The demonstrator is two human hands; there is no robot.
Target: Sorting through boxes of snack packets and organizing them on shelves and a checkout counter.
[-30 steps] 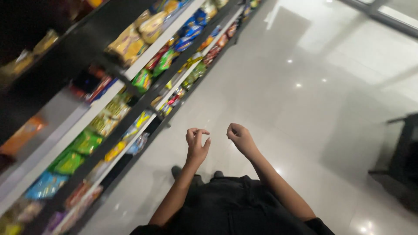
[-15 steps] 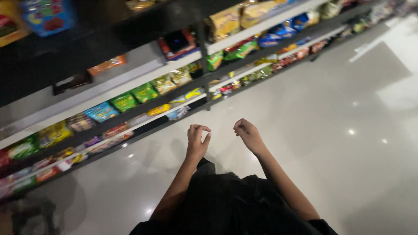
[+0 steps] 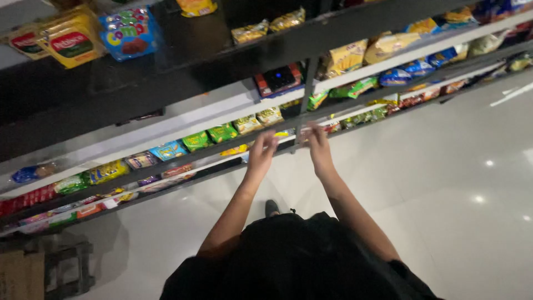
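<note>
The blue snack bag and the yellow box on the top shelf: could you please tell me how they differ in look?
The blue snack bag is a soft pouch printed with coloured round sweets; the yellow box looks stiffer and squarer, with a green and red label. The bag lies to the right of the box, nearer the middle of the shelf. Both sit tilted on the same dark top shelf, well above both hands.

Two hands [image 3: 288, 150]; one blue snack bag [image 3: 129, 32]; one stool [image 3: 62, 265]

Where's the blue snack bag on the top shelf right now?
In the head view, the blue snack bag sits at upper left on the dark top shelf, beside a yellow packet.
</note>
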